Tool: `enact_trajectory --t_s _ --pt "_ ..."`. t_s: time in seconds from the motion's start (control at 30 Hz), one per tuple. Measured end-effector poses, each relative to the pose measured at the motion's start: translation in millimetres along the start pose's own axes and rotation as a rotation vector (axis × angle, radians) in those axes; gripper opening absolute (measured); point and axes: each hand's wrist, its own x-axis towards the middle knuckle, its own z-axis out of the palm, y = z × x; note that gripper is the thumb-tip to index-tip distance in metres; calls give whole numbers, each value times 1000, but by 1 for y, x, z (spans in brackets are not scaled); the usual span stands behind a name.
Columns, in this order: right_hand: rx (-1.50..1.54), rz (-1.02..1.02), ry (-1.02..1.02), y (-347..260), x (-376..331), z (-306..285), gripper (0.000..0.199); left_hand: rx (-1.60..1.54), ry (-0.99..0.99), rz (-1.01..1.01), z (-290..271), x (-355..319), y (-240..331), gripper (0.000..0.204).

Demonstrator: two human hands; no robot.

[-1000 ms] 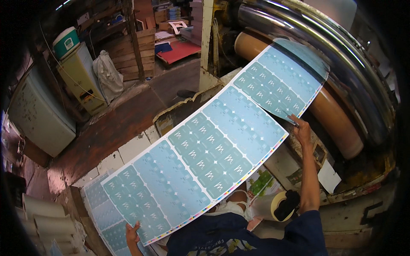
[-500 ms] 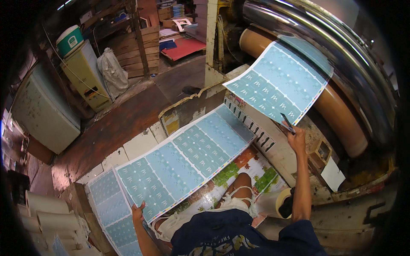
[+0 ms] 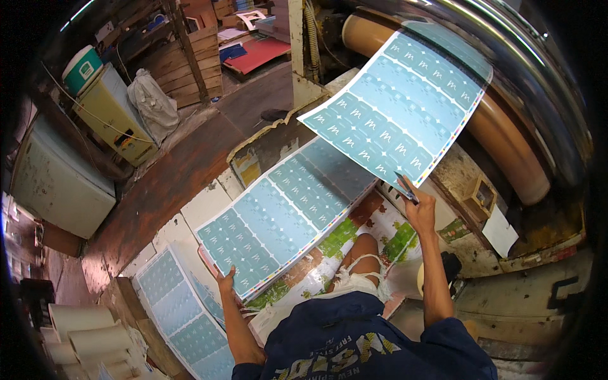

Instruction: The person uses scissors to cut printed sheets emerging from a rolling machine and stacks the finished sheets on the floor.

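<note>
A printed sheet [image 3: 405,101] in pale blue and teal hangs out of the rollers at the upper right. Its lower corner meets my right hand [image 3: 420,210], which is closed around a slim dark pointed tool [image 3: 406,189] whose exact kind I cannot make out. Across my lap lies a long stack of similar printed sheets [image 3: 272,212], its far end under the hanging sheet. At the stack's near left corner, my left hand [image 3: 226,280] pinches the edge, thumb on top and fingers partly hidden. Another pile of printed sheets [image 3: 183,304] lies lower left.
A shiny metal roller [image 3: 506,38] and a brown roller [image 3: 506,152] belong to the machine at right. Several pale rolls [image 3: 82,323] lie lower left. A metal cabinet [image 3: 60,177], a yellowish cabinet [image 3: 117,114] and a white sack [image 3: 152,104] line the left side.
The hanging sheet has come farther out of the rollers, my right hand moving left and down with it. My left hand and the stack's near end have shifted right and up in view.
</note>
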Motion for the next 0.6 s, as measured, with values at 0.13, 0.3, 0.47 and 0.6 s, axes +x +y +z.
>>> enact_trajectory --t_s 0.13,0.3,0.47,0.6 --pt "-44 92 -85 -21 16 -15 48 669 144 361 51 -35 36 102" --pt "21 145 -112 -14 34 -25 52 1486 109 148 128 -106 53 140" --pt "65 107 -191 -15 50 -42 57 1296 33 107 145 -115 85 118" --pt "46 196 -276 -15 63 -64 56 1306 -78 -6 177 -123 124 126"
